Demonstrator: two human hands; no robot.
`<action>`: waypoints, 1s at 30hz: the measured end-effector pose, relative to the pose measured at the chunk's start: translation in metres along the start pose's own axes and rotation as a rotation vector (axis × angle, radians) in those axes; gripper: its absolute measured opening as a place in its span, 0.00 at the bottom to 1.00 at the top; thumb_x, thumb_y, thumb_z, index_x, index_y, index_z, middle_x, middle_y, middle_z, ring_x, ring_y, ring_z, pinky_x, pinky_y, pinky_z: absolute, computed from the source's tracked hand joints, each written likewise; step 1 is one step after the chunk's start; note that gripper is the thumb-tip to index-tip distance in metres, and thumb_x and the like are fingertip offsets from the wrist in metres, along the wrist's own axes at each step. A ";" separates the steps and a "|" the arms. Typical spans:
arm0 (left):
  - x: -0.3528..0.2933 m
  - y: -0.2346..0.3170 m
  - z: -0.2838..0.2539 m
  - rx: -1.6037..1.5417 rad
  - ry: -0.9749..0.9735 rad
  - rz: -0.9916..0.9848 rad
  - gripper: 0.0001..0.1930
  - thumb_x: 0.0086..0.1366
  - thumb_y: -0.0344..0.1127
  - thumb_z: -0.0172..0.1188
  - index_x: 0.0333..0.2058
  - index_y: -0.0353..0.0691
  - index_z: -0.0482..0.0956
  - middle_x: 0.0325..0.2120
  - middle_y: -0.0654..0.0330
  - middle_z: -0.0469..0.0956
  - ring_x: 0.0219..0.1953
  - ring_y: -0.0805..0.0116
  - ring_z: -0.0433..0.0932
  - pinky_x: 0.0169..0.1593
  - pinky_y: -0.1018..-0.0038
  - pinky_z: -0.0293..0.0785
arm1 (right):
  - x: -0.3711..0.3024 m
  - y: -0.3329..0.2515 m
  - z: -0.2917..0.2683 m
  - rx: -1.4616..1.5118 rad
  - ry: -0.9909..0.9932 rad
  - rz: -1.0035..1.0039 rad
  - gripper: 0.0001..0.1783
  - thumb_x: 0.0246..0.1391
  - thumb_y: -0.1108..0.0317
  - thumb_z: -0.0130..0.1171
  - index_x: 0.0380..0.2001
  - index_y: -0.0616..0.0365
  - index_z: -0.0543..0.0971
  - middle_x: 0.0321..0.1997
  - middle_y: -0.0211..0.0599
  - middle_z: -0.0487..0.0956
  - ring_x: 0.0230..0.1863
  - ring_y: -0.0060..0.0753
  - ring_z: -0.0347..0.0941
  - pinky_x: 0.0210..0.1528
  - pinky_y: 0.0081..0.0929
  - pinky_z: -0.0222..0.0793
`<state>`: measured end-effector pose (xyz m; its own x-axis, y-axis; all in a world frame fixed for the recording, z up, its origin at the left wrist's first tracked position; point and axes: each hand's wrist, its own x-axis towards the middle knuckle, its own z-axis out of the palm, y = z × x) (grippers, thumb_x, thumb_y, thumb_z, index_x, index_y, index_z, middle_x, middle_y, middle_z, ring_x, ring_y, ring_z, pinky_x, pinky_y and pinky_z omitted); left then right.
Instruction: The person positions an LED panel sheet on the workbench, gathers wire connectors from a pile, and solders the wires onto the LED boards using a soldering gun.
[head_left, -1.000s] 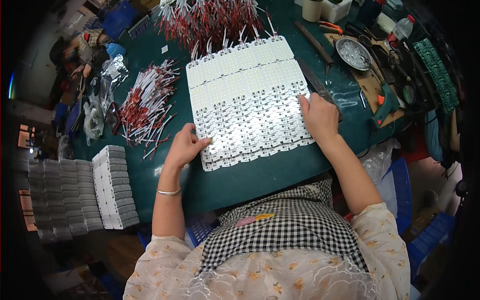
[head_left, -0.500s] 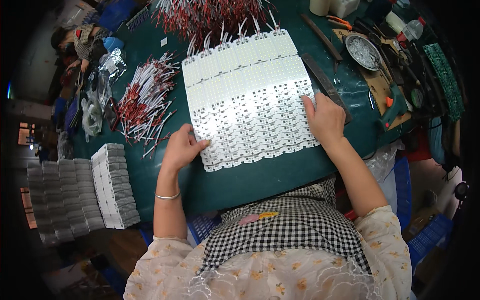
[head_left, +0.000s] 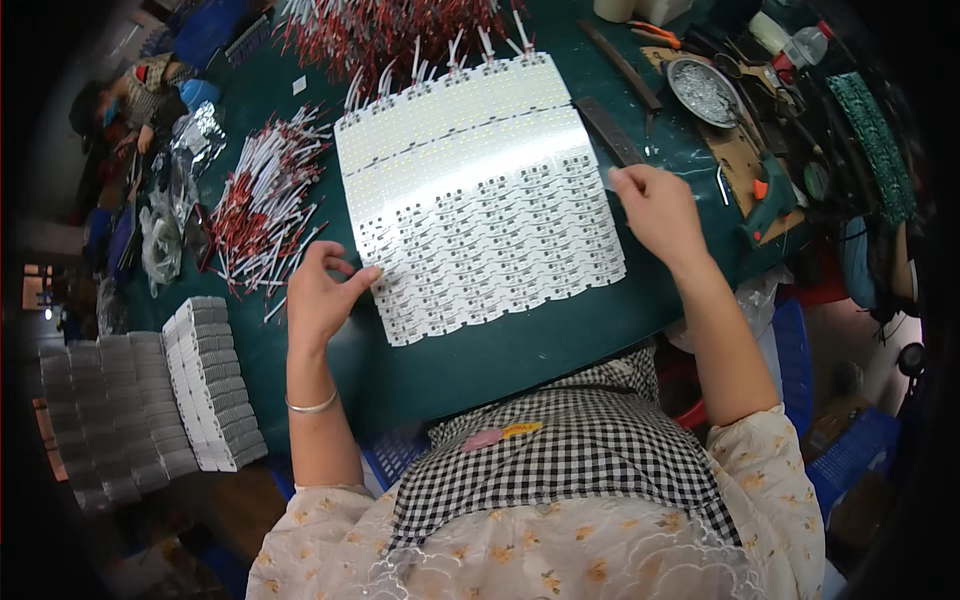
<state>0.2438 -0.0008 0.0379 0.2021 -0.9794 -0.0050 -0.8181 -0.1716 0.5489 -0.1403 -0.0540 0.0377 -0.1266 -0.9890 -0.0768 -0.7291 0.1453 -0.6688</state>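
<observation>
Head view — I count two hands flanking one board sheet (head_left: 490, 225) on the table (head_left: 430, 375). Left hand (head_left: 322, 295): thumb spread, at sheet's edge. Right hand (head_left: 662, 210): bent beside opposite edge — grip, cannot tell.

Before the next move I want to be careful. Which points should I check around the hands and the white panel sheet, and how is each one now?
1. Left hand at the left edge of the white panel sheet: ok, the thumb is there.
2. Right hand touching the right edge: cannot tell; it is very close.
3. Right hand free of the dark bar: cannot tell; they meet in this view.
4. Space beside the left hand free of loose wires: not ok; the wire pile lies close by.
5. Orange-handled pliers away from both hands: ok.
</observation>
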 end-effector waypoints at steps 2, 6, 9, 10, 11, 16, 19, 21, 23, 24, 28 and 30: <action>-0.006 0.004 0.014 -0.031 -0.008 0.002 0.29 0.42 0.44 0.77 0.38 0.32 0.76 0.26 0.57 0.78 0.24 0.68 0.75 0.29 0.72 0.72 | -0.002 0.005 0.001 0.051 -0.045 0.050 0.15 0.56 0.61 0.58 0.38 0.63 0.82 0.46 0.46 0.80 0.40 0.47 0.79 0.41 0.35 0.72; -0.013 -0.003 0.031 -0.012 0.025 0.099 0.30 0.41 0.43 0.77 0.40 0.32 0.76 0.31 0.56 0.76 0.30 0.64 0.75 0.35 0.71 0.72 | -0.007 -0.008 -0.002 0.472 -0.230 0.143 0.30 0.57 0.60 0.57 0.56 0.72 0.69 0.48 0.48 0.79 0.48 0.36 0.75 0.49 0.35 0.68; -0.009 -0.003 0.030 -0.056 -0.033 0.041 0.30 0.40 0.42 0.77 0.39 0.31 0.75 0.31 0.56 0.75 0.32 0.62 0.74 0.37 0.70 0.72 | 0.001 -0.016 -0.007 0.659 -0.277 0.411 0.36 0.54 0.61 0.60 0.62 0.68 0.62 0.45 0.41 0.78 0.48 0.30 0.73 0.48 0.32 0.64; -0.006 -0.003 0.029 -0.068 -0.048 0.024 0.30 0.40 0.42 0.77 0.39 0.31 0.75 0.30 0.56 0.75 0.32 0.62 0.74 0.37 0.70 0.72 | 0.005 -0.015 -0.007 0.658 -0.274 0.400 0.36 0.54 0.61 0.60 0.62 0.68 0.62 0.45 0.41 0.78 0.48 0.30 0.73 0.48 0.32 0.64; -0.006 -0.004 0.029 -0.070 -0.037 0.028 0.30 0.40 0.42 0.77 0.39 0.31 0.75 0.30 0.56 0.75 0.32 0.62 0.74 0.37 0.70 0.72 | 0.010 -0.010 -0.005 0.662 -0.338 0.408 0.33 0.54 0.60 0.60 0.59 0.68 0.65 0.45 0.40 0.79 0.47 0.29 0.73 0.47 0.31 0.64; -0.002 -0.009 0.033 -0.095 -0.011 0.084 0.30 0.40 0.42 0.77 0.39 0.32 0.74 0.30 0.55 0.75 0.31 0.62 0.73 0.37 0.69 0.72 | 0.025 -0.012 -0.003 0.599 -0.519 0.329 0.26 0.54 0.60 0.62 0.50 0.68 0.73 0.41 0.40 0.80 0.39 0.29 0.75 0.45 0.31 0.68; 0.003 -0.019 0.039 -0.169 -0.035 0.101 0.27 0.41 0.40 0.76 0.37 0.33 0.74 0.27 0.55 0.75 0.30 0.61 0.73 0.36 0.68 0.71 | 0.022 -0.018 0.009 1.064 -0.471 0.400 0.24 0.51 0.68 0.65 0.47 0.73 0.72 0.44 0.50 0.79 0.44 0.42 0.79 0.46 0.41 0.77; 0.002 -0.019 0.040 -0.218 -0.031 0.128 0.28 0.40 0.39 0.77 0.39 0.32 0.75 0.30 0.52 0.77 0.31 0.60 0.76 0.38 0.69 0.73 | 0.026 -0.010 0.022 1.122 -0.528 0.381 0.26 0.53 0.64 0.65 0.49 0.73 0.72 0.45 0.49 0.79 0.42 0.42 0.79 0.46 0.43 0.78; 0.000 -0.034 0.041 -0.273 -0.021 0.143 0.28 0.40 0.37 0.77 0.39 0.32 0.75 0.32 0.52 0.78 0.32 0.63 0.77 0.39 0.70 0.74 | 0.023 -0.009 0.033 1.072 -0.520 0.279 0.23 0.56 0.63 0.64 0.48 0.71 0.74 0.45 0.46 0.80 0.43 0.39 0.79 0.45 0.40 0.77; -0.002 -0.026 0.038 -0.262 -0.047 0.092 0.28 0.39 0.36 0.77 0.39 0.31 0.75 0.31 0.54 0.79 0.31 0.66 0.77 0.39 0.71 0.74 | 0.020 0.000 0.040 1.148 -0.531 0.302 0.26 0.53 0.64 0.66 0.51 0.68 0.74 0.45 0.45 0.80 0.43 0.39 0.79 0.45 0.40 0.77; -0.004 -0.034 0.025 -0.375 -0.177 0.018 0.26 0.44 0.30 0.73 0.43 0.29 0.76 0.30 0.60 0.79 0.30 0.73 0.76 0.34 0.77 0.72 | -0.013 -0.003 0.049 1.166 -0.404 0.154 0.22 0.55 0.64 0.65 0.46 0.70 0.75 0.43 0.41 0.81 0.39 0.29 0.78 0.42 0.30 0.75; -0.009 -0.002 0.005 -0.690 -0.318 -0.074 0.27 0.50 0.26 0.68 0.50 0.27 0.73 0.31 0.60 0.78 0.29 0.75 0.75 0.32 0.79 0.72 | -0.030 0.004 0.046 1.128 -0.287 0.143 0.20 0.57 0.64 0.62 0.47 0.67 0.75 0.42 0.40 0.81 0.38 0.29 0.78 0.42 0.29 0.75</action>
<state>0.2405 0.0081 0.0328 -0.0074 -0.9694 -0.2452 -0.2659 -0.2345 0.9351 -0.1089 -0.0251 0.0035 0.1021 -0.9570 -0.2715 0.3069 0.2899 -0.9065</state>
